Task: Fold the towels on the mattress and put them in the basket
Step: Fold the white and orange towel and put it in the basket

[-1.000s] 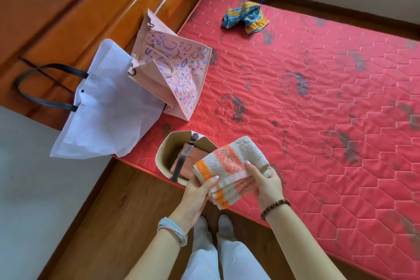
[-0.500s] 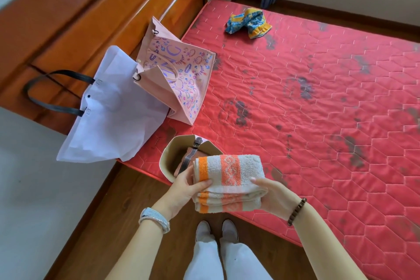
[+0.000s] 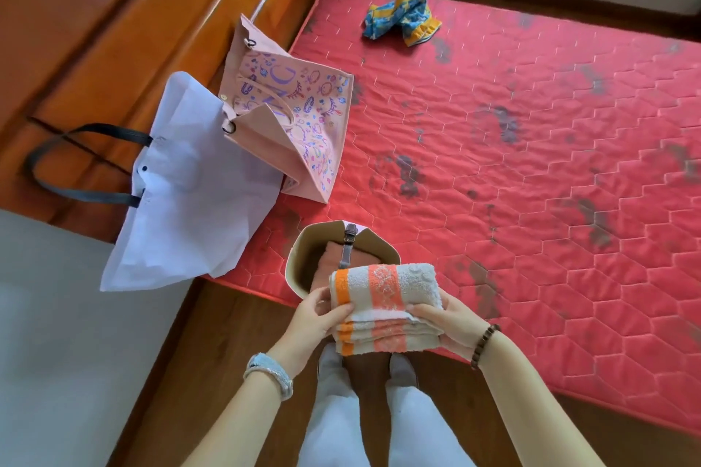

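step: folded striped towel held just over the near edge of the mattress, near-right of the basket; judged ready to go in.
left hand: left hand clamps the towel's left end, thumb on top, fingers under.
right hand: right hand clamps the right end, fingers over the stacked layers, palm under.
how-to: keep both ends pinched so the layers don't fan out; shift left and away until centred on the basket mouth, then lower flat.
fit: folded towel looks about as wide as the opening, so tilting one end in first is probably easier; release only once it's seated.
obstacle: strap runs down the basket's inside far wall; steer the towel clear of it.
basket state: upright at the near-left corner of the mattress, a brown folded towel already lying in it; new one should sit on top.
towel look: terry, cream with orange and coral bands, patterned coral stripe; several layers, edges roughly aligned, near edge slightly ragged.
remaining: blue-yellow towel crumpled at the far side of the mattress, unfolded, well apart from the basket.
clutter: pink printed bag and white bag at left, beyond the basket, not in the path.
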Available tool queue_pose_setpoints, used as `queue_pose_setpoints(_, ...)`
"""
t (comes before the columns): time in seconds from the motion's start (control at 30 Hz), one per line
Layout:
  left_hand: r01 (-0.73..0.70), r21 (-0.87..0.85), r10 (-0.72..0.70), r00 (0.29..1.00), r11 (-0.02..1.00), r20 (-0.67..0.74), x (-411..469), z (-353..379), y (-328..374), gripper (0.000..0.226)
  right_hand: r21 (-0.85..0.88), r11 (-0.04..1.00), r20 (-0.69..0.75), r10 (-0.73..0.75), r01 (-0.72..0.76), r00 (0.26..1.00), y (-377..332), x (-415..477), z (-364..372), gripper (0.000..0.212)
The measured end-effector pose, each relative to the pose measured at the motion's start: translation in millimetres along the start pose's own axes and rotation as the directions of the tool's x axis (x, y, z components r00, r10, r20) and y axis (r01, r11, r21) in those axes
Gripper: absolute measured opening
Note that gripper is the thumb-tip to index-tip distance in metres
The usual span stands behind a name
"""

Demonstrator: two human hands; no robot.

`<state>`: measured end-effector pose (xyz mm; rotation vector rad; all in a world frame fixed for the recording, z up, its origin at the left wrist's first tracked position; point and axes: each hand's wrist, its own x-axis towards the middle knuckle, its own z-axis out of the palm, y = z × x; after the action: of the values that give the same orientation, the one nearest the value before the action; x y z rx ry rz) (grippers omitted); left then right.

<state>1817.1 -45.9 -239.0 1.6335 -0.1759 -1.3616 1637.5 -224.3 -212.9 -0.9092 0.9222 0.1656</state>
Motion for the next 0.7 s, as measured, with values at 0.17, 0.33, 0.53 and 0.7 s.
queue_pose_setpoints(0.17,-0.026,0.050,0.030,0.997,0.998,-0.072,6,-59,7,0.034,0.031,0.999,-0.136,-0.032,0.036,0.990,14,14,16,0.041)
queue_pose_setpoints(0.33,-0.049,0.086,0.057,0.994,0.995,-0.094,24,-94,19,0.033,0.088,0.992,-0.221,-0.071,0.092,0.973,23,4,17,0.038)
queue_pose_setpoints(0.53,-0.047,0.024,0.049,0.995,0.999,-0.086,59,-89,30,0.032,0.193,0.968,-0.379,-0.080,0.163,0.922,38,-2,-7,0.040)
queue_pose_setpoints(0.7,0.035,-0.076,-0.042,0.995,0.996,-0.090,91,-78,16,0.031,0.264,0.950,-0.487,-0.018,0.167,0.873,47,30,-13,0.040)
